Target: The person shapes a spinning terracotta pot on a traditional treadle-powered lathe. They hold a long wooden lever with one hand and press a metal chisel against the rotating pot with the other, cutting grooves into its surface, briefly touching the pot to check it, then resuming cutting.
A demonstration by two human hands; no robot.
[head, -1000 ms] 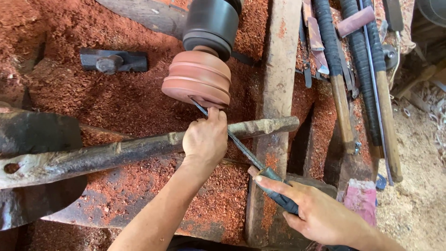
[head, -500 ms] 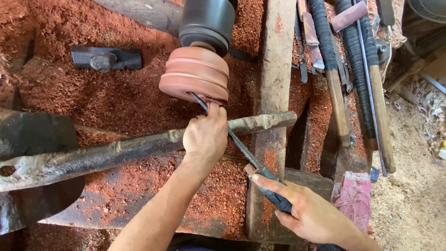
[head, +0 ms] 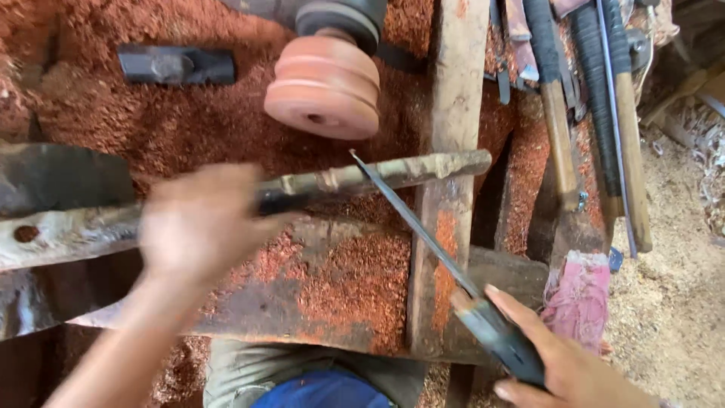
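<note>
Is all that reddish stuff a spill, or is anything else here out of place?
Reddish sawdust lies heaped over the whole bench around the turned wooden piece, even on the plank. The left hand is blurred. The right hand grips the long chisel. Nothing looks broken.

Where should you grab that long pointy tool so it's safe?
Grip the long chisel by its dark handle at the near end, coming from below right, as the right hand does. The thin metal blade points away toward the round wooden piece, so probably keep fingers off that end.
</note>
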